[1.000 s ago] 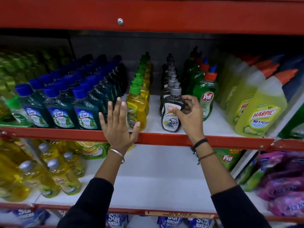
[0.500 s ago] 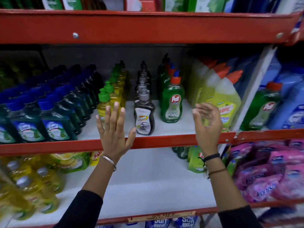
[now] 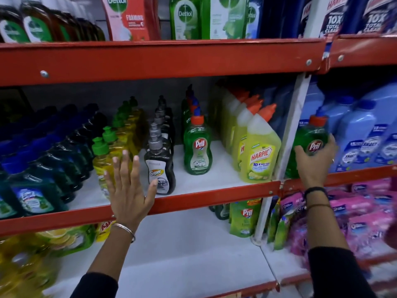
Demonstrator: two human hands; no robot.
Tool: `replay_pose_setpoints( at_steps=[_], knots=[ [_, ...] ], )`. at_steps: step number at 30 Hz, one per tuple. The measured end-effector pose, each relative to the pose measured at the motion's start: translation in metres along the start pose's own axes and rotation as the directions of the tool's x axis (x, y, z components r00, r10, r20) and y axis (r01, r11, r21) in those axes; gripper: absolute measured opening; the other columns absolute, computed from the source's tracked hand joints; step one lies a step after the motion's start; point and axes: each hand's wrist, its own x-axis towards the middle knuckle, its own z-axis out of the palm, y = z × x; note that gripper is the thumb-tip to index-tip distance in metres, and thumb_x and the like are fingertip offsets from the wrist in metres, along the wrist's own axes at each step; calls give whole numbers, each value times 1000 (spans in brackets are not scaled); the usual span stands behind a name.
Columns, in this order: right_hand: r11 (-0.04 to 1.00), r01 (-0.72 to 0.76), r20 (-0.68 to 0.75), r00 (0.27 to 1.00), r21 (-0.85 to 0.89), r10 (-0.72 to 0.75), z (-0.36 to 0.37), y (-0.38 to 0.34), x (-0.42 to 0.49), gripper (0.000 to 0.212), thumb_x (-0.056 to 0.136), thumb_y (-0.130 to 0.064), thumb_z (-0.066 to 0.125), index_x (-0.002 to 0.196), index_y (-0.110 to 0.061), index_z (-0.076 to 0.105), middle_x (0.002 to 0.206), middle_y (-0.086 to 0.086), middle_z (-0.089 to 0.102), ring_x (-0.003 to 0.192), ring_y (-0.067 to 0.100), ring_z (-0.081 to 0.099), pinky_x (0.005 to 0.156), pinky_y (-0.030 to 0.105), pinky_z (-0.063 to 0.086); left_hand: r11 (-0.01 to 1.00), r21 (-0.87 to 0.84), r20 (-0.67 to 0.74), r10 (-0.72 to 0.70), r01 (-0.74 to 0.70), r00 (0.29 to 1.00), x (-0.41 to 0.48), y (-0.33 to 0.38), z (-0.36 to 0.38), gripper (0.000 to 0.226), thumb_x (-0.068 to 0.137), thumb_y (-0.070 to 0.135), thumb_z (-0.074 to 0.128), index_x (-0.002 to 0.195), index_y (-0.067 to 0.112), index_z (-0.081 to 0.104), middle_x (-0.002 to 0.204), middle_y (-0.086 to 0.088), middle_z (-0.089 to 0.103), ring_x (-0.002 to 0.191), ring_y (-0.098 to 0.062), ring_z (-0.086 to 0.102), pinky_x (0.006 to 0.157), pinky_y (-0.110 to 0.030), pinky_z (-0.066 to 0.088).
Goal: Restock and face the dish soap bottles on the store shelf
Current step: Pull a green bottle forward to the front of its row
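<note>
Right hand (image 3: 314, 163) wrapped round a stray green Pril bottle (image 3: 309, 145) in the bay past the white upright (image 3: 287, 130), fingers curled on the label side, thumb on the near side; looks like a real grasp, tho blur makes full contact hard to confirm. Bottle upright, base hidden behind the red lip (image 3: 214, 194), blue jugs (image 3: 365, 138) crowding the far side of the grip. Left hand (image 3: 129, 190) spread flat & holding nothing, palm over the lip, fingertips in front of the yellow bottle (image 3: 103, 166), thumb just touching or overlapping the dark Super bottle (image 3: 160, 168).

Judged step: pulling the misplaced Pril out to carry it across to the Pril row (image 3: 196, 145), well inboard of the grip, w/ the Harpic bottles (image 3: 260, 153) between.

Risks:
- Slick rounded plastic, one-handed hold near the waist; could slip or tip if lifted fast.
- Lift path tight: cap may catch the beam above, base may snag the lip.
- Swing across could clip the upright or knock the front Harpic, toppling it into its row.
- Left thumb could nudge the Super bottle off its facing.
- Row front occupied, so slotting in needs room behind or a push back.
</note>
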Motion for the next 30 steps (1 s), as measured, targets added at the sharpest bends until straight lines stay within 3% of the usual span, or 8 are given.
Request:
replay_pose_setpoints(
  at_steps=[2,4,7,13,18,20,26,30],
  knots=[
    [998,-5,71,997,-65,9,-4,0,10,89,68,-27,67,143,-6,25,145,19,36,132,30,38,111,38,33,1000,-3,1,-7,7,1000,0,0,0,70,96,53,32,153,15,15,160,-11,15,151,-21,-1,122,-45,-4],
    [991,2,66,998,-131,6,-7,0,16,86,66,-27,73,139,-9,32,140,18,43,127,32,45,106,44,39,1000,-3,-2,-1,1,1000,0,1,0,71,96,54,32,153,17,13,162,-7,10,151,-21,-1,122,-44,-5],
    [977,38,3,999,-209,-38,-11,-2,15,83,62,-35,79,132,-12,41,133,15,52,120,33,52,98,51,45,1000,0,-12,14,-14,1000,0,0,0,71,95,53,33,153,17,12,164,1,0,151,-21,-1,122,-44,-5],
    [981,93,-163,979,-169,-121,-21,-29,5,86,59,-51,77,131,-20,41,135,5,54,119,25,55,95,41,46,1000,-7,-24,18,-18,1000,1,0,0,72,95,53,33,153,17,13,163,2,-2,151,-20,-2,122,-44,-5],
    [956,139,-228,953,-260,-201,-29,-62,-16,89,59,-54,73,134,-19,40,137,7,52,119,29,55,92,46,48,1000,-22,-26,9,-10,1000,0,-1,0,72,94,52,37,152,14,17,162,-7,10,151,-21,0,122,-45,-4],
    [947,163,-208,952,-277,-225,-29,-75,-31,89,57,-57,72,132,-19,42,135,7,53,115,30,57,88,46,49,1000,-28,-27,13,-14,1000,0,-1,0,73,93,51,39,152,14,17,161,-10,14,151,-21,1,122,-46,-2],
    [959,219,-78,969,-180,-236,-16,-114,-83,87,52,-57,80,123,-17,49,124,3,62,106,26,61,79,35,46,999,-14,-23,30,-30,999,0,-3,-1,72,95,53,36,153,18,12,164,2,-1,151,-20,0,122,-45,-3],
    [976,204,61,978,-80,-200,10,-131,-111,86,51,-57,82,120,-17,48,119,2,63,101,17,59,77,24,37,1000,-1,-32,30,-30,999,0,-3,-1,70,97,55,32,154,19,11,163,-3,7,151,-20,1,122,-45,-1]
  ],
)
